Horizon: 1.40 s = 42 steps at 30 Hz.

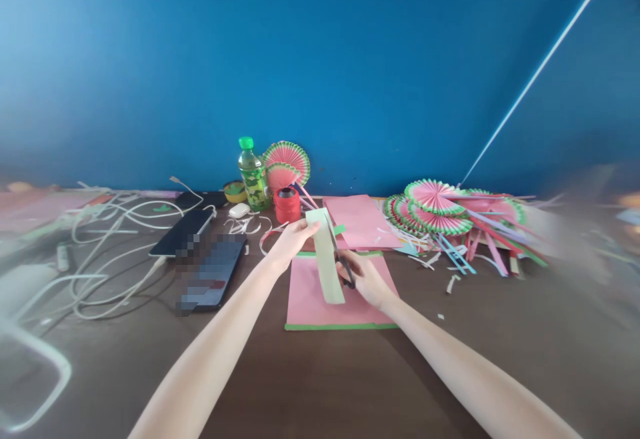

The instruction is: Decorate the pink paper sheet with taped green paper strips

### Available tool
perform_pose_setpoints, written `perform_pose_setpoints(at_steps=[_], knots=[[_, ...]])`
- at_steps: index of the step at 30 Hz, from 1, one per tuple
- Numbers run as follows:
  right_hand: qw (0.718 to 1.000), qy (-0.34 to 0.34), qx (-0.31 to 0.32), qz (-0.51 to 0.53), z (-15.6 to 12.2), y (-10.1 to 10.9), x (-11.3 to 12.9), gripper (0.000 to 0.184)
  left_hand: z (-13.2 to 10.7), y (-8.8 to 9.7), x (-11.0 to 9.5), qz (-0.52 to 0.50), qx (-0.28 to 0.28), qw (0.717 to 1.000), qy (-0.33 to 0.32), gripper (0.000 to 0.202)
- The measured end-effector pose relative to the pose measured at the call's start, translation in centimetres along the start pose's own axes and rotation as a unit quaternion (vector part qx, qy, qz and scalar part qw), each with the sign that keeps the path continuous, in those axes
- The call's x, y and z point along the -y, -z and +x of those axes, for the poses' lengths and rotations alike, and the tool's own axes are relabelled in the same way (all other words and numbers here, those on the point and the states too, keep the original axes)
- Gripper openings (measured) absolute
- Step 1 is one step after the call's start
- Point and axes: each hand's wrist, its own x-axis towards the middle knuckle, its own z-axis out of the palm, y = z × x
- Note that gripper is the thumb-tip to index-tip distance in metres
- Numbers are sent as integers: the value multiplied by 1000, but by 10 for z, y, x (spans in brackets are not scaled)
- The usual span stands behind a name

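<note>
My left hand (299, 233) pinches the upper end of a pale green paper strip (326, 265), which hangs down at a slight tilt. In my right hand (364, 275) is a pair of scissors (346, 271) with dark handles, fingers in the loops. The blades point up and away along the strip's right edge; whether they touch it I cannot tell. Below both hands lies a pink paper sheet (305, 299) with green strips along its near and far edges. A small green paper piece (340, 229) shows just beyond the blades.
Pink sheets (357, 215) lie behind my hands. Pleated paper fans (435, 202) and paper scraps (453, 283) are at right. A green-capped bottle (253, 175), a red roll (287, 207) and another fan (287, 159) stand near the blue wall. Phones (220, 272) and white cables (130, 279) are at left.
</note>
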Motion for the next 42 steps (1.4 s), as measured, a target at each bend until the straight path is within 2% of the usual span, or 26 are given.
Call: perform_pose_setpoints(at_steps=[4,10,20,30,42], knots=[[1000,4,-20,-3,1,1,-4,34,2,-2,3,-23,8,999,22,33],[1000,6,-20,-5,0,4,-6,38,0,-5,-1,17,28,996,81,28],[1000,12,-20,-3,1,4,-9,36,1,-4,2,-1,44,995,85,33],[999,12,-27,-27,1,3,-3,33,0,-6,0,-2,26,995,96,24],[999,-9,-28,-31,-1,2,-2,31,0,-7,1,-17,16,995,98,34]])
